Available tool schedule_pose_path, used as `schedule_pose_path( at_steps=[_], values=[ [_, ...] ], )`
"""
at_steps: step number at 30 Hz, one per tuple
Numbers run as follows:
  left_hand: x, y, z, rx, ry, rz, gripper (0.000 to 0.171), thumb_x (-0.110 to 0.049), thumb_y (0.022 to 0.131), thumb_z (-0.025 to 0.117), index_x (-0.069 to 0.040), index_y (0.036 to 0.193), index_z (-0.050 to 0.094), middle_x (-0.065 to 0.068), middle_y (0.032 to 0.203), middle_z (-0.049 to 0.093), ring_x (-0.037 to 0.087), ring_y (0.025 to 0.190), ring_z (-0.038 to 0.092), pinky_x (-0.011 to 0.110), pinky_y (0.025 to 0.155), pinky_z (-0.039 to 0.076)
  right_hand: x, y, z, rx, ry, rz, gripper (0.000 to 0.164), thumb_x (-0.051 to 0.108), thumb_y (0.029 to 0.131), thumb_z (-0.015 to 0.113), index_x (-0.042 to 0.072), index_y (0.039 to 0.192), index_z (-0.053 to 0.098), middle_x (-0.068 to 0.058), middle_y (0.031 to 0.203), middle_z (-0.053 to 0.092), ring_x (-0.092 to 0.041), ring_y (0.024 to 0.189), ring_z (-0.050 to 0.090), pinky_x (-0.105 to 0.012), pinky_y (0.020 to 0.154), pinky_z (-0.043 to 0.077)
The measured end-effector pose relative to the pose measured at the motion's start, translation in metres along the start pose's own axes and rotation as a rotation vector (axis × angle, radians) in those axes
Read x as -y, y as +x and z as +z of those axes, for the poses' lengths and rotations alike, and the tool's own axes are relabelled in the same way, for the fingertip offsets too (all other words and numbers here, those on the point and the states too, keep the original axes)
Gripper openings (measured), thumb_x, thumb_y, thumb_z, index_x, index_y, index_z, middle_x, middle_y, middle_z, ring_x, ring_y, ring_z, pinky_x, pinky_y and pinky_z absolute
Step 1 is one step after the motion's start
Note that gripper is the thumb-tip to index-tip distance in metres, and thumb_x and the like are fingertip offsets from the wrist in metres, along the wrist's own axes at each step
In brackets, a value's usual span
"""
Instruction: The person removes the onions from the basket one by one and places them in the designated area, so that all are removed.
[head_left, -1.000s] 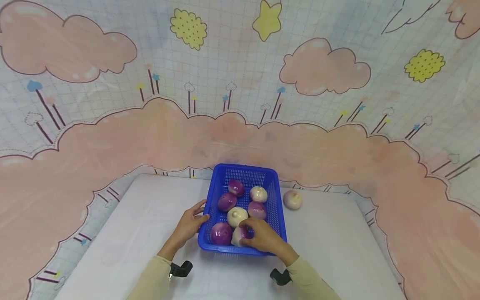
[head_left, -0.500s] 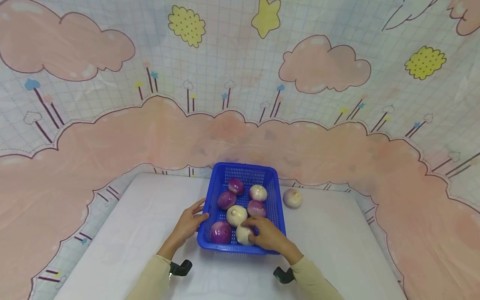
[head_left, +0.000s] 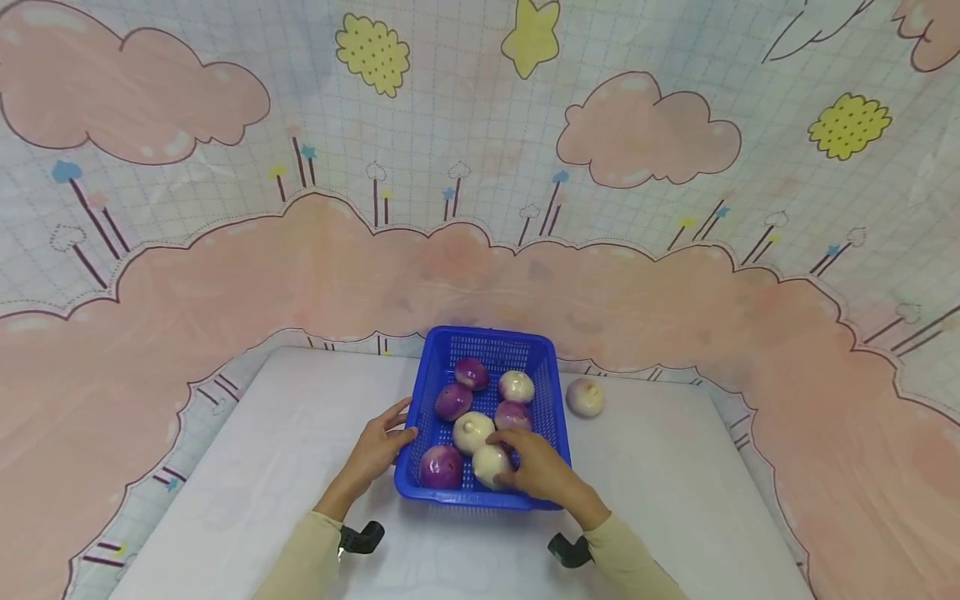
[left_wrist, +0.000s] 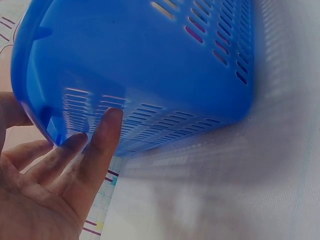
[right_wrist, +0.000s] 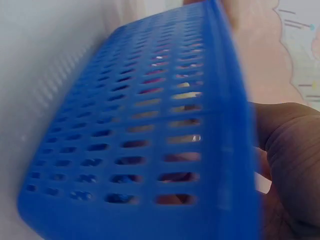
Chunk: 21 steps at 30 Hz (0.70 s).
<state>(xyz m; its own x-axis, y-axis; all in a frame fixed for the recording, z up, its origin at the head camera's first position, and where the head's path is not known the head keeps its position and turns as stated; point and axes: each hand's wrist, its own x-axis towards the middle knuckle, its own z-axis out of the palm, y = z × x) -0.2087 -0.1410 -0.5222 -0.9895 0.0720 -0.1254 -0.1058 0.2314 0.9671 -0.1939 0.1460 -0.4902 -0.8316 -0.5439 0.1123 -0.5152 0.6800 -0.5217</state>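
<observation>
A blue plastic basket with slotted walls holds several onions, some purple and some whitish. My left hand grips its left side. The thumb lies over the rim, and in the left wrist view the fingers rest against the outer wall. My right hand reaches over the right rim and holds a whitish onion in the near right corner, between thumb and fingers. Beside that onion lie a purple onion and another pale onion. In the right wrist view the basket wall hides most of this hand's fingers.
One pale onion lies on the white table, just right of the basket. A printed cloth with clouds and stars hangs behind and around the table. Dark camera pieces are strapped at both wrists.
The onion in my right hand has turned, its purple side giving way to its pale side, and shifted slightly right. My left hand and the basket have stayed nearly still.
</observation>
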Motion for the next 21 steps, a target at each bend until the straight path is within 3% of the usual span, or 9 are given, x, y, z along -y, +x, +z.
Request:
schedule_pose_path(
  at_steps=[9,14,21],
  values=[
    [-0.003,-0.003,-0.001,0.015,0.005,0.006,0.061,-0.013,0.097,0.058,-0.012,0.153,0.034,0.027,0.143,0.051,0.037,0.112,0.066,0.038,0.074,0.062,0.003,-0.005,-0.022,-0.102,0.086,-0.004,0.049,0.013,0.079,0.081,0.011,0.124,0.062,-0.005,0.118,0.067,-0.019,0.103,0.064,-0.042,0.090,0.057],
    [-0.003,-0.003,-0.002,0.017,0.003,0.009,0.061,-0.013,0.097,0.058,-0.012,0.153,0.034,0.027,0.143,0.050,0.038,0.114,0.066,0.038,0.074,0.062,0.000,-0.008,-0.030,-0.127,0.151,0.033,0.049,0.012,0.079,0.081,0.011,0.124,0.061,-0.007,0.118,0.066,-0.019,0.100,0.064,-0.040,0.084,0.059],
    [-0.002,-0.001,-0.001,0.014,0.002,0.002,0.061,-0.013,0.097,0.058,-0.013,0.153,0.034,0.026,0.144,0.050,0.037,0.113,0.066,0.038,0.074,0.062,-0.001,-0.015,-0.048,-0.201,0.162,0.051,0.050,0.011,0.079,0.080,0.009,0.125,0.061,-0.010,0.120,0.065,-0.024,0.106,0.064,-0.034,0.084,0.059]
  ],
)
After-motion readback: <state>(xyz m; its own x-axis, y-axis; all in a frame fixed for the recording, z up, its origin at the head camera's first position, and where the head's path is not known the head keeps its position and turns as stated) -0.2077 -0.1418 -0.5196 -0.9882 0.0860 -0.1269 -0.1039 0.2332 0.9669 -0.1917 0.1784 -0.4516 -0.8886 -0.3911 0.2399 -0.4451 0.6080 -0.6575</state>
